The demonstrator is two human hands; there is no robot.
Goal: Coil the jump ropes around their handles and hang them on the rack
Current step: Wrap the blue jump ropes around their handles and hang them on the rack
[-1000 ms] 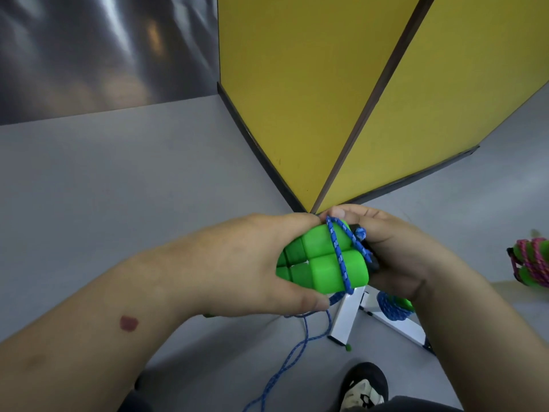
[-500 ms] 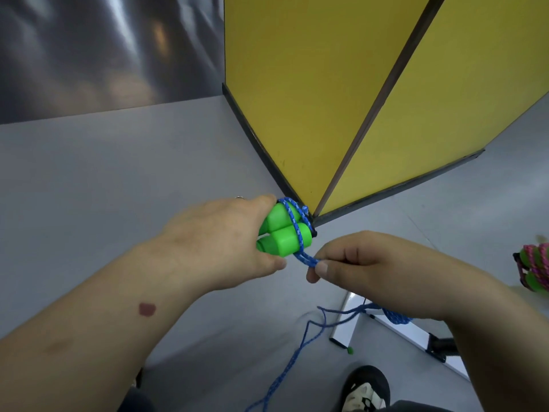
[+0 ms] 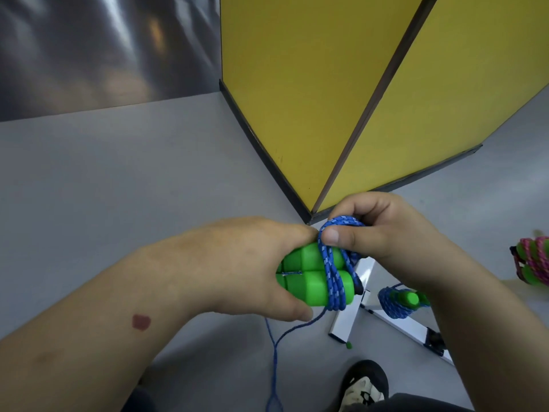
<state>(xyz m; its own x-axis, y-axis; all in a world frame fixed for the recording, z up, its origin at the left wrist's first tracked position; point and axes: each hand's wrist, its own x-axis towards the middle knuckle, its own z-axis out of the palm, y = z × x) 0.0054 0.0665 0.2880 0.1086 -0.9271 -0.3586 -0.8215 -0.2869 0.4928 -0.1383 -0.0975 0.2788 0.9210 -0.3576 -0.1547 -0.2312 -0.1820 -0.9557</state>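
The left hand (image 3: 252,269) grips two green handles (image 3: 315,275) held side by side above the grey floor (image 3: 118,188). The right hand (image 3: 383,233) pinches the blue rope (image 3: 334,281), several turns of which wrap the handles; the loose end hangs to the floor. A second coiled rope (image 3: 396,303) hangs on the white rack (image 3: 353,295) below.

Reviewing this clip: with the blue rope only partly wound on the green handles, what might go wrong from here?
The wraps of blue rope sit near the free end of the green handles, so they may slide off if the right hand eases tension. The left hand grips only the other end, so the two handles could splay apart. A long loose tail hangs to the floor near the shoe; it may snag or be stepped on.
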